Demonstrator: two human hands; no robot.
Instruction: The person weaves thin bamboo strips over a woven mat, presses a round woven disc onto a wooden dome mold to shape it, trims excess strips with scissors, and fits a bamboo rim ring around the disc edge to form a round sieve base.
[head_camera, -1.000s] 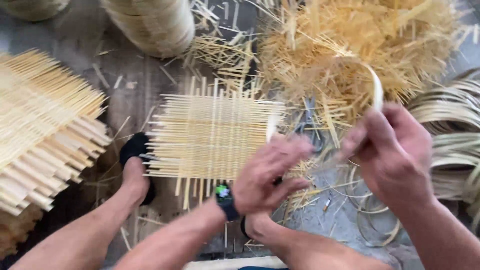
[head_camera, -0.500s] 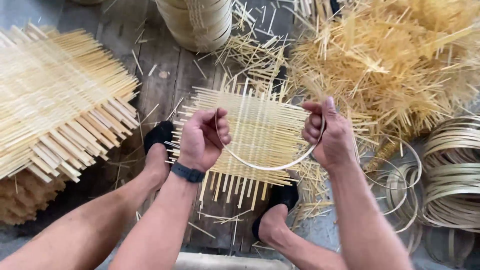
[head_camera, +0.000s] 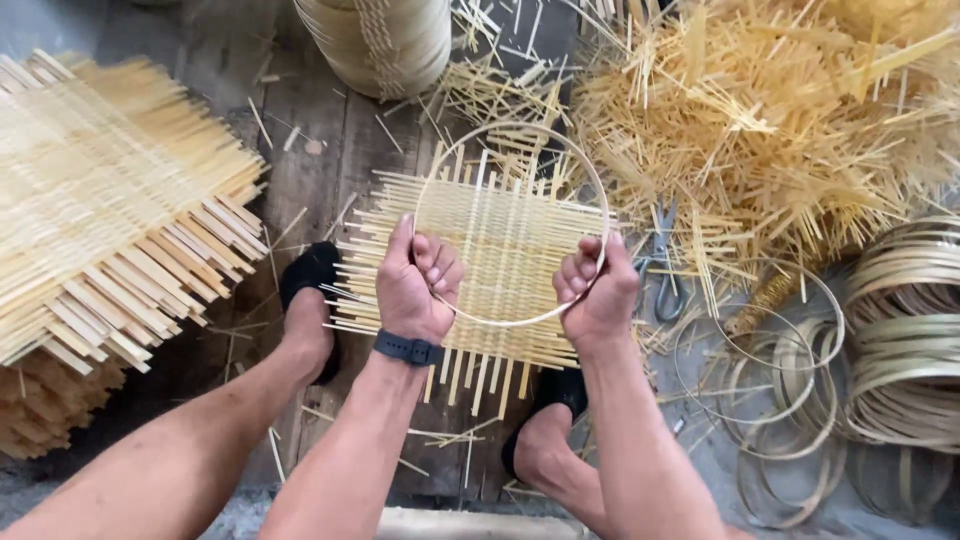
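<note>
A thin bamboo hoop (head_camera: 520, 128) is held flat above a square woven bamboo mat (head_camera: 500, 235) lying on the floor. My left hand (head_camera: 418, 282), with a dark band on its wrist, grips the hoop's left side. My right hand (head_camera: 598, 290) grips the hoop's lower right side. Both fists are closed on the strip. The mat's loose strip ends stick out on every side, and my two feet in dark shoes (head_camera: 312, 280) rest on its near corners.
A stack of woven mats (head_camera: 100, 210) lies at the left. A heap of loose bamboo strips (head_camera: 780, 110) fills the upper right. Coils of bamboo hoops (head_camera: 900, 330) sit at the right, scissors (head_camera: 665, 265) beside the mat, a round basket (head_camera: 385, 40) at the top.
The bent strip has been closed into a full round hoop and lowered over the mat. Both hands have come down nearer the mat's front half.
</note>
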